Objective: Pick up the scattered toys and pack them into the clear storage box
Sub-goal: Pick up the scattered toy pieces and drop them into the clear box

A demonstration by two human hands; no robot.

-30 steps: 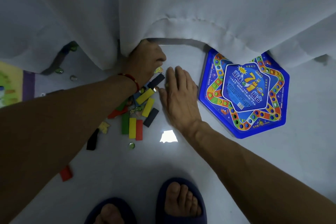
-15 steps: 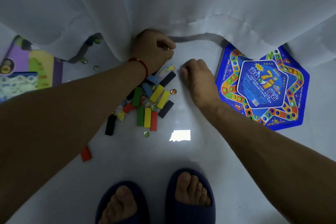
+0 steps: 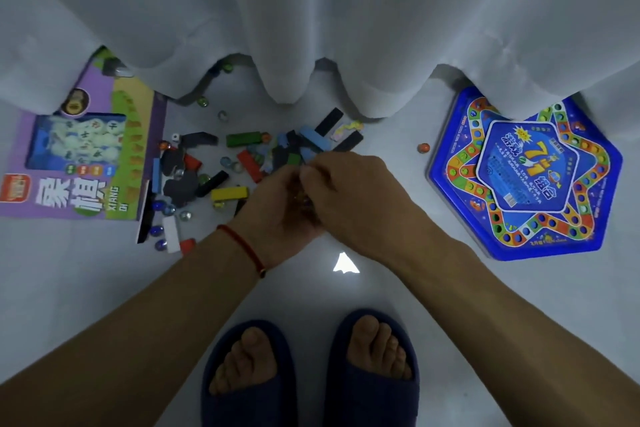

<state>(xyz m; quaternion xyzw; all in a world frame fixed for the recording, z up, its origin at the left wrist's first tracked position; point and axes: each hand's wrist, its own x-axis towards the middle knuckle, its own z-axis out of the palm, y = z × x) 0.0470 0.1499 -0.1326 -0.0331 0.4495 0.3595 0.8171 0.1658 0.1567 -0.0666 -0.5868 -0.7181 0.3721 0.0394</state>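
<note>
Both hands meet in the middle of the view, just above the floor. The left hand (image 3: 280, 208) is cupped palm up with small glassy things in it, most likely marbles, though they are half hidden. The right hand (image 3: 349, 191) sits against it with its fingertips pinched together over that cupped palm; I cannot tell whether it is dropping a marble in or only touching the pile.

The scattered toys lie mostly from nine to twelve o'clock of the hands: a heap of coloured blocks (image 3: 242, 163), flat and domino-like, in black, green, red, yellow and blue, with loose marbles (image 3: 185, 216) among them and more near the curtain (image 3: 311, 28) hem. One orange marble (image 3: 423, 148) sits apart at about two o'clock, near the blue game board (image 3: 523, 177), whose far edge is under the curtain. A purple chess box (image 3: 83, 156) lies at nine o'clock. The clear storage box is not in view (so the carry has to go somewhere outside this picture).

On handling, my judgement: the marbles are hard, smooth and round, so they will roll off the tiled floor (image 3: 104, 288) at a nudge and are best scooped or pinched one at a time into a cupped palm. The blocks look light and stiff, easy to rake together and lift by their long sides in handfuls. The board and the box are flat and rigid; take them by an edge.
</note>
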